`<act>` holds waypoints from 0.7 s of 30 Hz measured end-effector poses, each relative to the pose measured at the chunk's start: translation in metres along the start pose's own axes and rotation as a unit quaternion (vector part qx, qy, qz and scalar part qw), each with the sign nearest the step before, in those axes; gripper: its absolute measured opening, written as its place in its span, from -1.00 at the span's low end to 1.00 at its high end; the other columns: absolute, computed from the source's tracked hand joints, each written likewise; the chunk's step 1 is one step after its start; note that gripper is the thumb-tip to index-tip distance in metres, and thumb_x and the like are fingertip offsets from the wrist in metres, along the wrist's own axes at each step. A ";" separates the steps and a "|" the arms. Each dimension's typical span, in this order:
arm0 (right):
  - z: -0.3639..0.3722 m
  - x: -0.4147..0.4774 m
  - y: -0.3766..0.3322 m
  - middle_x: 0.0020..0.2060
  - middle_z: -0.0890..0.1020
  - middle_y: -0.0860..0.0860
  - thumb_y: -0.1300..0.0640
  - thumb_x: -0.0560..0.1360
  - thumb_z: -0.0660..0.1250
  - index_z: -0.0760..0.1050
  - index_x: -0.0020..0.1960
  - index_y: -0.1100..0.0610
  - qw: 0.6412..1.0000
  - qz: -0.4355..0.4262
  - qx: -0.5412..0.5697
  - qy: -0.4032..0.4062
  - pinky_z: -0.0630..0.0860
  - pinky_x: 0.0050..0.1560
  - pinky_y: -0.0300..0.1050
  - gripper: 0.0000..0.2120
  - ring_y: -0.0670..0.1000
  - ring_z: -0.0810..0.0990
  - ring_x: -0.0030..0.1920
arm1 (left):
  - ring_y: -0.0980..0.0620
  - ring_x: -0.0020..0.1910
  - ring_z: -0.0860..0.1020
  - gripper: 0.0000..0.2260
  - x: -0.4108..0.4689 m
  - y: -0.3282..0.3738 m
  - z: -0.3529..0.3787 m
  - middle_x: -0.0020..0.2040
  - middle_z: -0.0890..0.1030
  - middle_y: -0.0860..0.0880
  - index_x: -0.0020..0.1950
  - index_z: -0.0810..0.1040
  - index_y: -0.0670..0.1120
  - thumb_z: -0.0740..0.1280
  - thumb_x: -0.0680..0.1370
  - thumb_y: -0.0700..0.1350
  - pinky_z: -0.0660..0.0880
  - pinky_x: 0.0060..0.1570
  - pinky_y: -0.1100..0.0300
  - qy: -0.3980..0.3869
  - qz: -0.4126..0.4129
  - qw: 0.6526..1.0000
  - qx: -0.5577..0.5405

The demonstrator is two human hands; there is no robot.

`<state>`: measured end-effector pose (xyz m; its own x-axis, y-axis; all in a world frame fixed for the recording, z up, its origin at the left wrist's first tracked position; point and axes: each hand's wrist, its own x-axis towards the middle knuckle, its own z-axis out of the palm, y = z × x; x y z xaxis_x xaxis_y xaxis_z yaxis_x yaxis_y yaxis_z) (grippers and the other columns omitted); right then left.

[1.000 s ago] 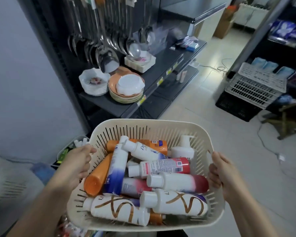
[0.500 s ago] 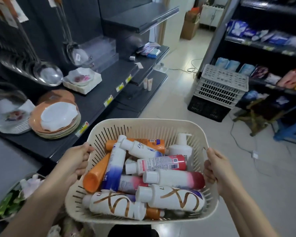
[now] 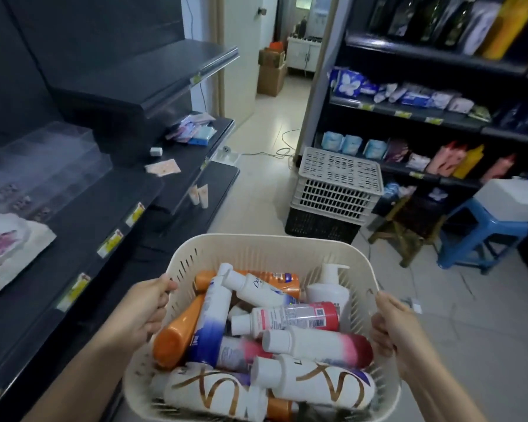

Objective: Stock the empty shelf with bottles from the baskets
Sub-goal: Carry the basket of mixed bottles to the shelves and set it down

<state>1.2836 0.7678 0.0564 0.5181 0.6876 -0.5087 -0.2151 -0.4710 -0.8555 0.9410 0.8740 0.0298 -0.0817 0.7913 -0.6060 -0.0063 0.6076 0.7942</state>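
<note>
We carry a cream slotted basket [image 3: 256,248] in front of us, off the tiled floor [image 3: 256,193]. Our left hand [image 3: 141,312] has its fingers curled over the left rim and our right hand [image 3: 393,327] grips the right rim the same way. The bottles lie heaped inside, crossing one another. An orange bottle [image 3: 177,333] runs along the left wall with a white-and-blue bottle [image 3: 214,315] just beside it, and a Dove bottle [image 3: 256,287] slants across the top. A white pump bottle [image 3: 329,287] stands in the far right corner. A white-and-red bottle [image 3: 317,345] lies above a gold-swirled white bottle [image 3: 314,382] nearest us. The dark upper shelf [image 3: 141,74] sits to our left, well apart from the basket. Ahead, a pale crate [image 3: 339,178] rests on a black crate [image 3: 320,226] near a blue stool [image 3: 482,236].
</note>
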 end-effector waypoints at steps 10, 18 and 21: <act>0.001 0.191 -0.097 -0.56 0.26 -0.06 0.05 0.68 0.11 0.41 -0.16 0.08 0.998 0.018 0.044 0.050 0.14 -0.62 -0.32 -0.73 -0.09 0.17 -0.62 | 0.14 -0.66 0.14 -0.75 0.163 0.136 0.146 -0.49 0.24 0.02 -0.11 0.49 -0.18 0.15 0.64 -0.07 0.09 -0.69 0.37 -0.042 0.017 0.996 0.077; -0.014 0.358 -0.187 -0.56 0.26 -0.06 0.06 0.68 0.10 0.47 -0.03 0.09 0.997 0.018 0.041 0.068 0.13 -0.63 -0.32 -0.77 -0.10 0.18 -0.62 | 0.14 -0.65 0.16 -0.76 0.295 0.225 0.283 -0.46 0.25 0.01 -0.06 0.48 -0.16 0.13 0.66 -0.06 0.09 -0.67 0.38 -0.066 0.025 0.994 0.089; -0.019 0.414 -0.223 -0.56 0.26 -0.06 0.06 0.68 0.09 0.51 0.06 0.11 0.995 0.031 0.051 0.083 0.14 -0.62 -0.30 -0.76 -0.09 0.17 -0.60 | 0.15 -0.69 0.13 -0.74 0.344 0.260 0.334 -0.47 0.21 0.01 -0.08 0.44 -0.15 0.10 0.68 -0.04 0.08 -0.68 0.43 -0.090 0.007 0.993 0.077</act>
<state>1.5621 1.1467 0.0385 0.6291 0.5539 -0.5453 -0.3298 -0.4450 -0.8326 1.2438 1.3273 0.0131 0.0978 0.7910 -0.6040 0.1475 0.5886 0.7948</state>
